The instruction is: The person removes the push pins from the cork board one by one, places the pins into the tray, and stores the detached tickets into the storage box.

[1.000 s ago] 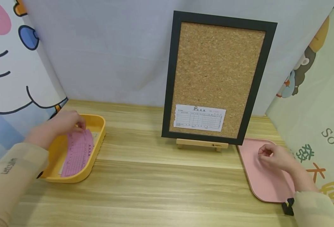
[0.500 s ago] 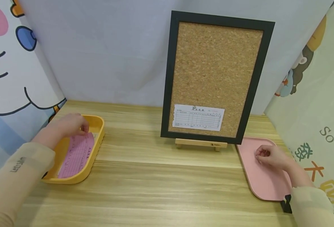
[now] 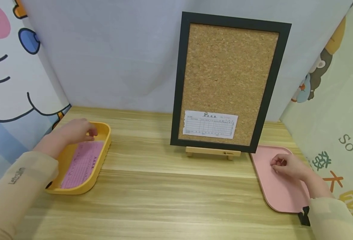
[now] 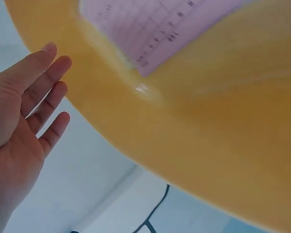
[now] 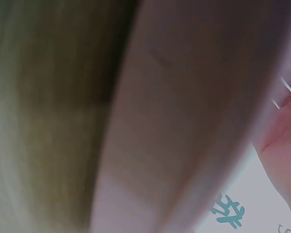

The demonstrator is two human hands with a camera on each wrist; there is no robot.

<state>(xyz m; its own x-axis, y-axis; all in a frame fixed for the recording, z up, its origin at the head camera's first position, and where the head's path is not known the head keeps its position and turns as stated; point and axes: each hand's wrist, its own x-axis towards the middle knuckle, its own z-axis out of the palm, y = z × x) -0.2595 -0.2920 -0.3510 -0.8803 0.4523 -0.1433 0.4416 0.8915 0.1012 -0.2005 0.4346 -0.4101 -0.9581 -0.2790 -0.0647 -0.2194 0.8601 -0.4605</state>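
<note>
My left hand (image 3: pixel 78 131) hovers over the far end of the yellow tray (image 3: pixel 105 150), its fingers loosely bent and holding nothing. Below it, inside that tray, lies a pink printed form slip (image 3: pixel 81 163). In the left wrist view the fingers of the left hand (image 4: pixel 26 102) are spread apart beside the tray's rim, away from the slip. Over the pink tray (image 3: pixel 287 196), my right hand (image 3: pixel 289 166) has its fingers curled. Two thin shiny points of pins (image 5: pixel 288 87) show at that hand in the right wrist view; their heads are hidden.
A black-framed cork board (image 3: pixel 229 73) leans on a small wooden stand (image 3: pixel 214 152) at the back. A white form slip (image 3: pixel 209 125) is pinned low on the cork. A small black object (image 3: pixel 304 216) sits by the pink tray's near corner.
My left hand has let go of the pink slip's far end, and the slip now lies flatter in the yellow tray. The right hand has barely moved.
</note>
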